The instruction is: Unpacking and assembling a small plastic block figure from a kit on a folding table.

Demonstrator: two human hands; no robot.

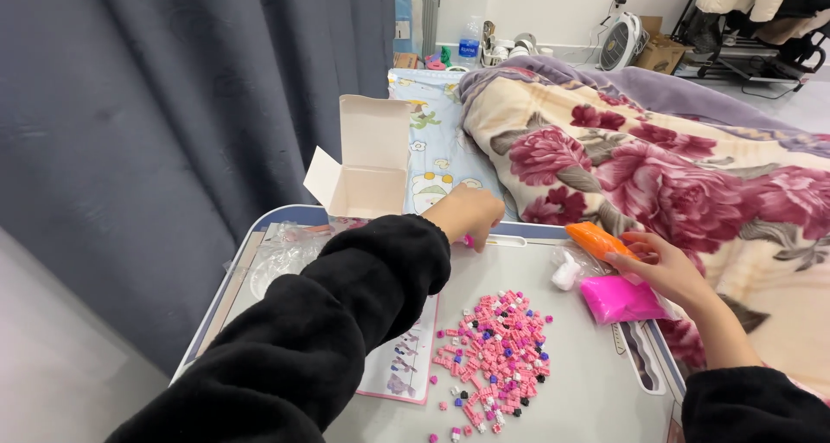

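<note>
Left hand (465, 214) pinches a small pink piece (468, 241) at the counter's (579, 382) far edge; right hand (661, 268) grips an orange bag (596, 238) over a pink bag (618, 299). Keep your pinch firm and low. Pink brick pile (497, 356) lies mid-counter; an open white box (367, 162) stands behind; a printed sheet (402, 365) lies under your left sleeve.
</note>
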